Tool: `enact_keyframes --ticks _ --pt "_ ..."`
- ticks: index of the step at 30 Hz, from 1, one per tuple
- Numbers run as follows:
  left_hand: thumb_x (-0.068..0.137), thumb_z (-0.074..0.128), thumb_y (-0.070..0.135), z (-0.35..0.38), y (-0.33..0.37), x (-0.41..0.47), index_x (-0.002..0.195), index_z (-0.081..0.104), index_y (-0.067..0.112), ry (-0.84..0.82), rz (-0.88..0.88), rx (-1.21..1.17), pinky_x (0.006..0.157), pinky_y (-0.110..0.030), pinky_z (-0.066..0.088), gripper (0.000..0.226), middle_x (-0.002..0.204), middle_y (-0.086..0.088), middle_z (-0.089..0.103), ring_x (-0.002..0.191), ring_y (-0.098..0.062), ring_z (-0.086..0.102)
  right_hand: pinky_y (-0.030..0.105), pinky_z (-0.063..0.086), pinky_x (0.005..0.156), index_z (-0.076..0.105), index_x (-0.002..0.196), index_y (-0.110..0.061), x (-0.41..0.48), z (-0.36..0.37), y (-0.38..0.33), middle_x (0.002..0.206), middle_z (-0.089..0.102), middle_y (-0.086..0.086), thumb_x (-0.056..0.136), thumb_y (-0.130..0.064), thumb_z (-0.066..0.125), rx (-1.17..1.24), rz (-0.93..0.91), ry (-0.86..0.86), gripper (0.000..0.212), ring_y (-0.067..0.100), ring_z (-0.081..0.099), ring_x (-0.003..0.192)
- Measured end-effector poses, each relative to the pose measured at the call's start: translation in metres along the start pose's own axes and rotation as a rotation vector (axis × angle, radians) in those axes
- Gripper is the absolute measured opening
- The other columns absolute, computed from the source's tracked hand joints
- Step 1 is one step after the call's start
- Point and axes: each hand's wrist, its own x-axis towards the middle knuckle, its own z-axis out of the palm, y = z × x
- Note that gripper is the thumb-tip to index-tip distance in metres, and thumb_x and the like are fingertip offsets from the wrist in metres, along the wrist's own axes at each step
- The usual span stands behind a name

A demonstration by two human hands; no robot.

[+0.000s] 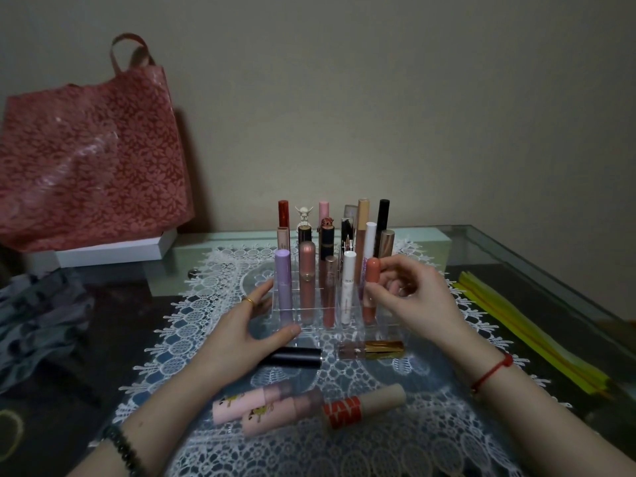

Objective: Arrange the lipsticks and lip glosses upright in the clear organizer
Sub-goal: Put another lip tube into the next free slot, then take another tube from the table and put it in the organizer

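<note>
The clear organizer [347,330] stands on a white lace mat and holds several lipsticks and glosses upright, among them a lilac tube [284,284] at its front left. My right hand [416,301] pinches a coral lip gloss [371,294] that stands upright in the front right slot. My left hand [247,325] rests against the organizer's front left corner with fairly straight fingers. Loose on the mat lie a black lipstick [297,356], a gold-capped clear gloss [371,349], two pink tubes [246,402] [285,413], and a beige tube with a red patterned band [366,406].
A red floral bag [86,149] sits on a white box [113,251] at the back left. Yellow strips [533,342] lie along the glass table's right side. Dark patterned cloth [38,321] is bunched at the left. The wall is close behind the organizer.
</note>
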Motion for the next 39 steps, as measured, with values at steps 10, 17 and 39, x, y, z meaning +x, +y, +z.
enact_keyframes --ticks 10,17,39 --pt "0.052 0.064 0.064 0.000 -0.001 0.000 0.140 0.029 0.030 0.002 0.012 -0.002 0.109 -0.034 0.033 0.100 0.138 0.000 0.047 0.124 -0.004 0.043 0.011 0.049 0.059 0.062 0.087 -0.029 0.015 -0.038 -0.006 0.079 0.066 -0.004 0.077 -0.016 0.069 0.120 -0.093 0.283 0.017 0.003 0.057 0.065" --pt "0.051 0.064 0.065 0.000 0.001 -0.001 0.139 0.029 0.033 0.015 0.007 0.005 0.106 -0.031 0.034 0.100 0.137 0.002 0.048 0.122 -0.002 0.044 0.022 0.053 0.069 0.060 0.098 -0.021 0.045 -0.052 0.022 0.086 0.065 0.003 0.076 -0.014 0.071 0.057 0.070 0.316 0.025 0.016 0.060 0.075" --pt "0.048 0.063 0.071 0.001 -0.008 0.001 0.138 0.029 0.037 0.031 0.011 -0.001 0.108 -0.035 0.035 0.102 0.136 0.006 0.049 0.122 0.000 0.044 0.007 0.045 0.043 0.059 0.100 -0.008 0.082 -0.009 0.082 0.078 0.060 0.002 0.080 -0.017 0.066 -0.246 0.265 0.268 0.022 0.005 0.056 0.058"
